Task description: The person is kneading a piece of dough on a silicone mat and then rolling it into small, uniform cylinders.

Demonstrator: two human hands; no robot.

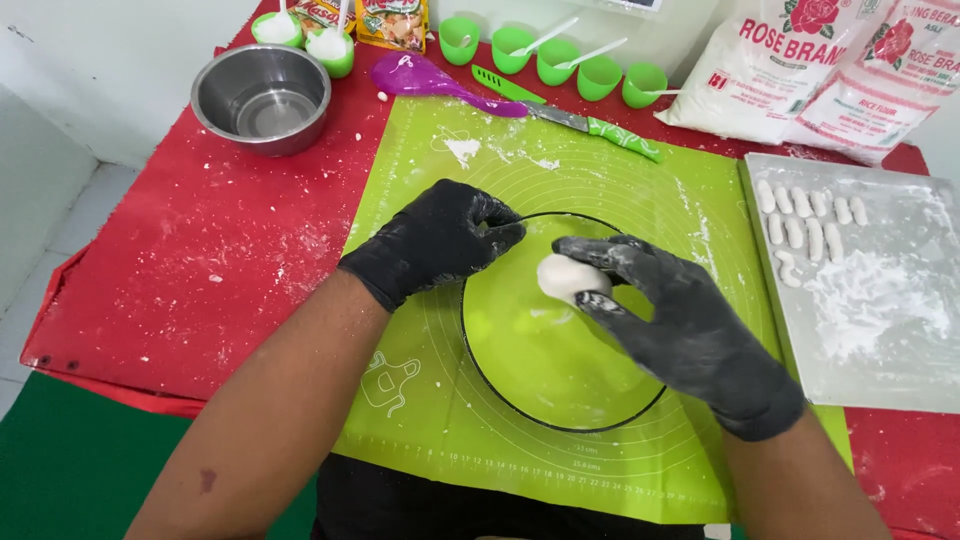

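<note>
The right hand, in a floured black glove, pinched a white lump of dough between thumb and fingertips, holding it just above the glass bowl that sat in the middle of the green mat. The left hand, fingers curled together, gripped the bowl's rim at about ten o'clock. The dough looked soft and sticky, so it could well have smeared onto the glove or torn if squeezed too hard, and a slip of the left hand on the smooth rim might have let the bowl slide on the floured mat. At three o'clock lay a grey tray with rows of small dough pieces and loose flour. At twelve o'clock a knife with a green handle and a purple spoon lay near the mat's far edge, with green cups behind them. A steel bowl stood at eleven o'clock on the red desk, and flour bags at one o'clock.
</note>
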